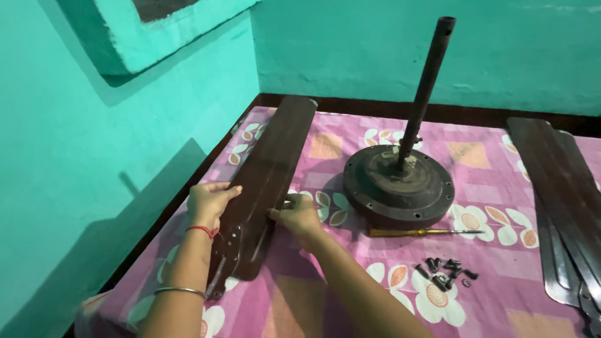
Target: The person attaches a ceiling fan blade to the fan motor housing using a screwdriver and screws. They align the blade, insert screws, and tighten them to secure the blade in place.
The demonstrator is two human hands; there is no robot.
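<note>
Turquoise plastered walls meet at a corner, a recessed ledge up at the left; below them a low surface under a pink floral cloth (491, 302) with a dark wooden edge. On the cloth, a dark brown fan blade (274, 170) lies lengthwise, its far tip toward the wall and its metal bracket end (227, 261) nearest the person; it sits tilted a little, its left edge raised. Left hand (208, 202), red thread and a metal bangle at the wrist, is clamped over the blade's left edge, fingers curled on top; right hand (297, 216) presses on the right edge, fingertips pinched together on something small and pale, too small to tell what. Just right of the blade stands the round fan motor housing (397, 185), its downrod (427, 84) rising at a slant; in front of it a yellow-handled screwdriver (422, 232) lies flat, untouched; nearer, a small heap of dark screws (444, 272), loose and well apart from both hands; at far right a stack of further blades (575, 213), overlapping. Judgement: the step in hand looks like handling of one blade at its bracket end, steadied between both hands, off the motor; the next move would call for a firm hold with one hand while the other frees itself for the screwdriver or screws, with care that the bracket holes stay reachable.
</note>
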